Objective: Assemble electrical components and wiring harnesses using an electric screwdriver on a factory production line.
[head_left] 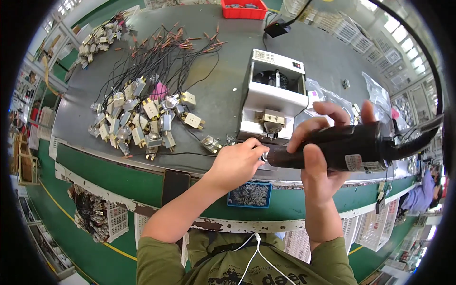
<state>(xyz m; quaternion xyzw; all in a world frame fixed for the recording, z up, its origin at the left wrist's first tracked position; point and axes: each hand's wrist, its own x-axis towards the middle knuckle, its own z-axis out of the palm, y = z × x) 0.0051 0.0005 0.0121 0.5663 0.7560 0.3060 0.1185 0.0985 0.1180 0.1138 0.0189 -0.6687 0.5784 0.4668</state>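
My right hand (319,152) wraps around a black electric screwdriver (351,147), held almost level with its tip pointing left. Against that tip, my left hand (240,161) is closed in a pinch; whatever small part sits between its fingers is hidden. Just left of those fingers lies a small metal-and-clear assembly (210,144) on the table. Behind both hands stands a white machine (274,92), probably a screw feeder, with a cream block (273,118) at its front.
Several cream and grey switch-like units (142,114) with long black wires (166,57) are heaped on the left. A blue tray (249,194) of small metal parts sits at the table's front edge. A red bin (244,8) and a black adapter (277,29) are at the back.
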